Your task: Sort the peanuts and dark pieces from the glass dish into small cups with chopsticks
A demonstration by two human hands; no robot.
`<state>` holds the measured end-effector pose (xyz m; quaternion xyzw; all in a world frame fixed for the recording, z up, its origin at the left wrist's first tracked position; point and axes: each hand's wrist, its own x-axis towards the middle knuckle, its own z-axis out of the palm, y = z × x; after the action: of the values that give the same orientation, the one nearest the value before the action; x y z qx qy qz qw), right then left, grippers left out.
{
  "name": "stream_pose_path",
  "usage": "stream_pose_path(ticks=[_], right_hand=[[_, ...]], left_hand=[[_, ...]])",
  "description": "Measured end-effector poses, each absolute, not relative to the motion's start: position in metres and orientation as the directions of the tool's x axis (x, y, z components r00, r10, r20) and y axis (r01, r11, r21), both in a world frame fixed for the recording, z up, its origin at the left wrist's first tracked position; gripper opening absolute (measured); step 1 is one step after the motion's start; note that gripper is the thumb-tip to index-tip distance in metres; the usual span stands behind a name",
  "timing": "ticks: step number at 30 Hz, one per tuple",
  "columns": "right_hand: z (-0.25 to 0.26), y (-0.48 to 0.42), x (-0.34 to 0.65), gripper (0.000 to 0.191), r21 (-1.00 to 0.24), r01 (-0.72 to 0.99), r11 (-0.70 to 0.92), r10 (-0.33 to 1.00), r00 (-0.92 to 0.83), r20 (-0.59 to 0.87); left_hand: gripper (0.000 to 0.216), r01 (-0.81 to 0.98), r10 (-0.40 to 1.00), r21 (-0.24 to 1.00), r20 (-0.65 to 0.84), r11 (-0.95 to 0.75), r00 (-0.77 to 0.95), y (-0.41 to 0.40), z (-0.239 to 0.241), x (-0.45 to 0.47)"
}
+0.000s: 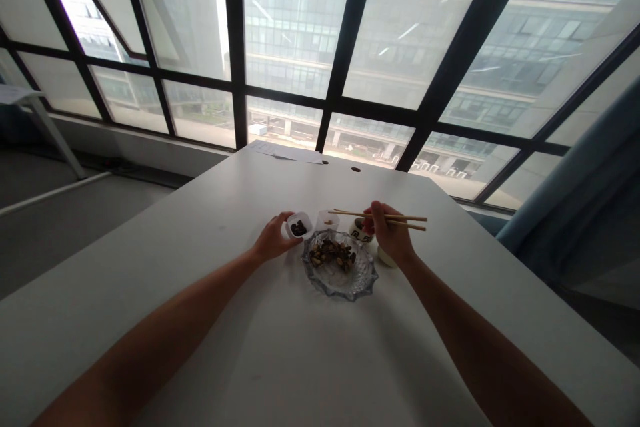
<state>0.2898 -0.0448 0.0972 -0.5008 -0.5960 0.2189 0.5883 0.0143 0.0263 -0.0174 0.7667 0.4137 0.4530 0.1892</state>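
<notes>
1. The table point(310, 360) is under everything.
2. The glass bowl point(345, 290) sits in the middle, with a pile of mixed bits point(333, 255) in it.
3. The right hand point(393, 233) has its fingers closed around the chopsticks point(413, 218). The tips are over the far cup point(321, 217); I can't tell if they pinch anything.
4. The left hand point(273, 239) has finger and thumb clamped on the near cup point(307, 221), just beside the bowl.
5. The jar point(359, 233) stands by the bowl, near the right hand.
6. Smallest are the dark bits point(299, 229) in the near cup. It looks only part done: few bits are in the cups, many in the bowl.
</notes>
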Motion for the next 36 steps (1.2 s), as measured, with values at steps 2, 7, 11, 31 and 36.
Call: stream_pose_path(ticks=[2, 7, 11, 31, 36], right_hand=[[0.102, -0.054, 0.295, 0.057, -0.86, 0.309, 0.407, 0.834, 0.258, 0.487], [0.105, -0.083, 0.306, 0.062, -0.88, 0.336, 0.337, 0.897, 0.169, 0.408], [0.093, -0.096, 0.303, 0.054, -0.824, 0.433, 0.366, 0.927, -0.089, 0.365], [0.077, -0.094, 0.3, 0.043, -0.654, 0.56, 0.509, 0.856, -0.247, 0.455], [0.079, -0.094, 0.299, 0.043, -0.655, 0.564, 0.503, 0.862, -0.268, 0.431]], left_hand=[[0.062, 0.46, 0.808, 0.669, 0.534, -0.583, 0.247, 0.026, -0.017, 0.015], [0.063, 0.447, 0.806, 0.675, 0.534, -0.588, 0.254, 0.026, -0.016, 0.015], [0.062, 0.462, 0.817, 0.677, 0.517, -0.573, 0.255, 0.026, -0.015, 0.015], [0.06, 0.475, 0.829, 0.682, 0.496, -0.556, 0.258, 0.023, -0.012, 0.014], [0.061, 0.47, 0.829, 0.685, 0.494, -0.557, 0.263, 0.024, -0.013, 0.014]])
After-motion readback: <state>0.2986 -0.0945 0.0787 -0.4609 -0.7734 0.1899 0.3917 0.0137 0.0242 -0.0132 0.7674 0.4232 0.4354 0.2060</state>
